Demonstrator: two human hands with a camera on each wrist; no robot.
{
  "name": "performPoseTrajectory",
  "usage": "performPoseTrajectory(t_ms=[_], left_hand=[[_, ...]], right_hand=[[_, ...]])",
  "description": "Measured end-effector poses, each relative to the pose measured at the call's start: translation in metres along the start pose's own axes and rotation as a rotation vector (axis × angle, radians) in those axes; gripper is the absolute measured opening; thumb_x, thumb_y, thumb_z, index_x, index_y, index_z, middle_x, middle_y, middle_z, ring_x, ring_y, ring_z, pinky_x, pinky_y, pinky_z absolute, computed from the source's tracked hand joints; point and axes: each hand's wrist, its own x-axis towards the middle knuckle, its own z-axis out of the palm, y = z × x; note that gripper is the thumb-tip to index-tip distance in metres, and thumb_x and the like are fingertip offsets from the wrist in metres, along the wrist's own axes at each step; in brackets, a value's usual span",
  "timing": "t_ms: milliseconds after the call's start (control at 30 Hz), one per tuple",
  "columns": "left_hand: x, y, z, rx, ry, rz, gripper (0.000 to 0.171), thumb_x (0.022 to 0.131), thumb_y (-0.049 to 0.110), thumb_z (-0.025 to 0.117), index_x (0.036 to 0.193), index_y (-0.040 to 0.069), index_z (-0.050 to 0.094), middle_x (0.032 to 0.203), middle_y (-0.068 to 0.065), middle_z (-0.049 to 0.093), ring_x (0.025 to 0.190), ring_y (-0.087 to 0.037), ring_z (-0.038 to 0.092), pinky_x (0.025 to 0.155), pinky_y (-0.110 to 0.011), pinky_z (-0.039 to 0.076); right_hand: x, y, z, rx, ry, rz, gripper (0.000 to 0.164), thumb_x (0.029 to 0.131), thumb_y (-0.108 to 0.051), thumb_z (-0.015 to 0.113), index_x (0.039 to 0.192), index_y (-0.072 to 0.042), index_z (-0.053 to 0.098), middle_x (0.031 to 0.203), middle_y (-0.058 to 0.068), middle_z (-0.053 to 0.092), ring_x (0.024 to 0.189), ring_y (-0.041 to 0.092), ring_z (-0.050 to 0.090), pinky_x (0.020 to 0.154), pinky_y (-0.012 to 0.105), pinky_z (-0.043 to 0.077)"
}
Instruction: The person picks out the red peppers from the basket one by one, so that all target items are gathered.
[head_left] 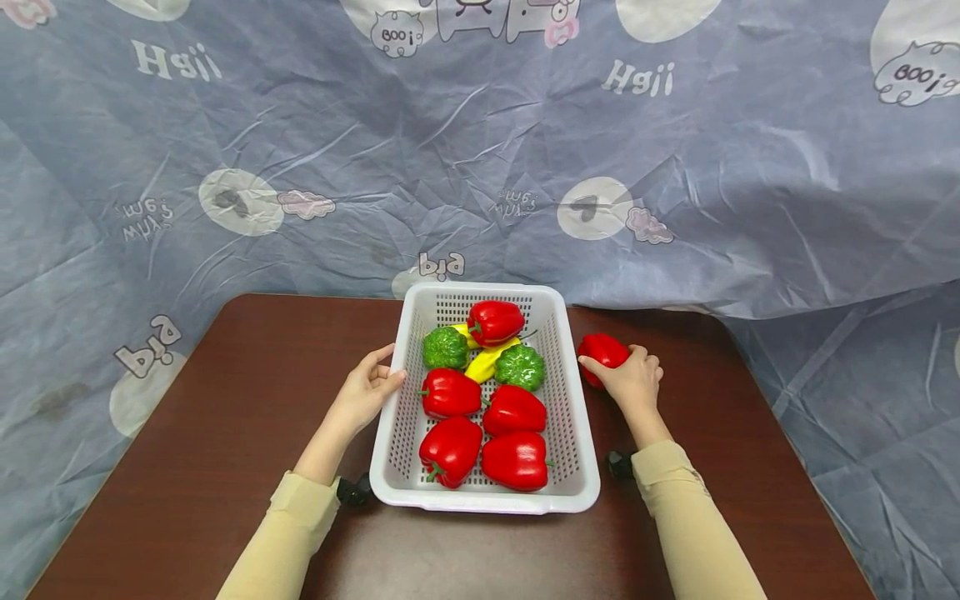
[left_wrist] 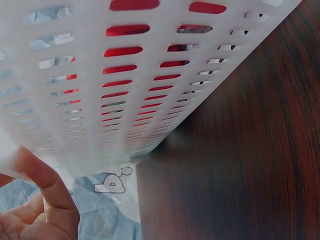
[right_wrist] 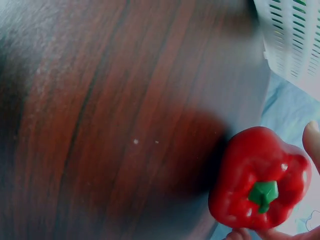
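Note:
A white plastic basket (head_left: 487, 502) with slotted walls stands on the table, holding several red bell peppers (head_left: 516, 461), two green pumpkin-like vegetables (head_left: 521, 367) and yellow pieces (head_left: 486, 364), one looking like a banana. My left hand (head_left: 363, 397) holds the basket's left rim between thumb and fingers; the left wrist view shows the slotted wall (left_wrist: 90, 110) close up. Right of the basket, my right hand (head_left: 636, 383) grips another red bell pepper (head_left: 602, 349) from the side. Its green stem (right_wrist: 263, 194) faces the right wrist camera. Whether this pepper touches the table, I cannot tell.
The dark brown wooden table (head_left: 247, 417) extends to both sides of the basket. Behind it hangs a grey-blue printed cloth (head_left: 450, 167). Black wrist devices (head_left: 354, 490) sit by both sleeves, close to the basket's sides.

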Motion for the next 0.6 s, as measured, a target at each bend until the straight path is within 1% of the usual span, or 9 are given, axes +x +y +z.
performPoseTrajectory(t_ms=[133, 200, 367, 500, 600], left_hand=[[0.001, -0.001, 0.0, 0.0, -0.001, -0.005, 0.063, 0.096, 0.011, 0.064, 0.15, -0.002, 0.034, 0.1, -0.017, 0.064, 0.081, -0.015, 0.066, 0.071, -0.029, 0.057], [0.001, -0.001, 0.0, -0.002, 0.003, -0.009, 0.064, 0.096, 0.011, 0.064, 0.15, -0.002, 0.034, 0.099, -0.017, 0.064, 0.08, -0.015, 0.066, 0.071, -0.03, 0.057], [0.0, 0.001, 0.0, -0.011, 0.012, -0.017, 0.063, 0.095, 0.01, 0.065, 0.149, -0.001, 0.035, 0.1, -0.018, 0.064, 0.082, -0.019, 0.067, 0.072, -0.03, 0.058], [-0.001, 0.003, 0.001, -0.015, 0.009, -0.026, 0.063, 0.095, 0.01, 0.065, 0.149, -0.001, 0.035, 0.101, -0.019, 0.064, 0.083, -0.02, 0.067, 0.073, -0.032, 0.058], [-0.001, 0.003, 0.0, -0.014, 0.003, -0.027, 0.063, 0.095, 0.01, 0.064, 0.15, -0.002, 0.034, 0.101, -0.021, 0.064, 0.082, -0.019, 0.067, 0.072, -0.033, 0.058]], right_hand=[[0.001, -0.003, -0.004, 0.028, -0.026, -0.004, 0.093, 0.082, -0.049, 0.072, 0.144, 0.009, 0.034, 0.138, 0.036, 0.037, 0.126, 0.05, 0.032, 0.104, 0.059, 0.032], [0.002, -0.004, -0.007, 0.044, -0.042, -0.01, 0.092, 0.083, -0.049, 0.071, 0.144, 0.009, 0.033, 0.139, 0.036, 0.036, 0.127, 0.05, 0.031, 0.104, 0.059, 0.033], [0.002, -0.009, -0.014, 0.061, -0.077, -0.019, 0.089, 0.085, -0.049, 0.068, 0.145, 0.006, 0.032, 0.141, 0.034, 0.035, 0.128, 0.048, 0.03, 0.103, 0.058, 0.037], [0.0, -0.019, -0.025, 0.079, -0.096, -0.041, 0.09, 0.087, -0.051, 0.067, 0.148, 0.004, 0.031, 0.144, 0.033, 0.033, 0.131, 0.047, 0.027, 0.105, 0.057, 0.036], [-0.003, -0.033, -0.036, 0.091, -0.119, -0.079, 0.092, 0.088, -0.053, 0.065, 0.151, 0.002, 0.028, 0.149, 0.033, 0.028, 0.135, 0.048, 0.023, 0.107, 0.059, 0.033]])
